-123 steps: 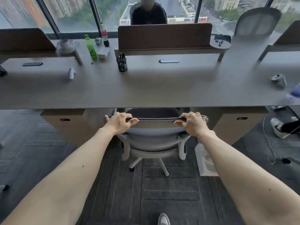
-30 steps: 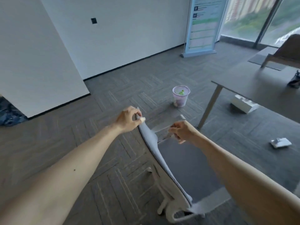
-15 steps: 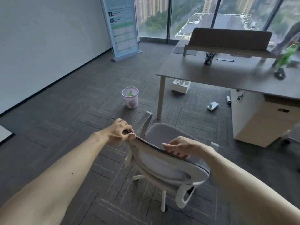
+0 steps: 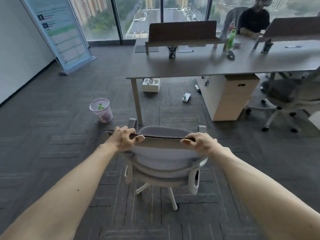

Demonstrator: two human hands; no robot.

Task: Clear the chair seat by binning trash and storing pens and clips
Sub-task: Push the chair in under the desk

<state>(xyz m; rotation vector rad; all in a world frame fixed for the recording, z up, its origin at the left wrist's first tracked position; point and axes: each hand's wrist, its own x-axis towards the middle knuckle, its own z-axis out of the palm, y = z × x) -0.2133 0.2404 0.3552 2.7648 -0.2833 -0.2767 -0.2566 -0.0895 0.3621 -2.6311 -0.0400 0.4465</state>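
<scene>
- Hands: our left hand (image 4: 123, 138) and right hand (image 4: 200, 143) curl over the top edge of the chair (image 4: 162, 153) — a steering grip, we judge.
- Seat (image 4: 161, 130) mostly hidden behind its backrest; trash bin (image 4: 101, 110) stands beyond the chair, leftward — handy for binning.

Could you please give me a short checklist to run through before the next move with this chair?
1. Grip: left hand and right hand both hold the top edge of the chair backrest: ok.
2. Trash on the seat: mostly hidden behind the backrest: cannot tell.
3. Bin: upright and open on the floor, left of the chair: ok.
4. Pen holder: upright on the desk: ok.
5. Way straight ahead: the desk leg stands just beyond the chair, so rolling forward would likely hit it: not ok.
</scene>
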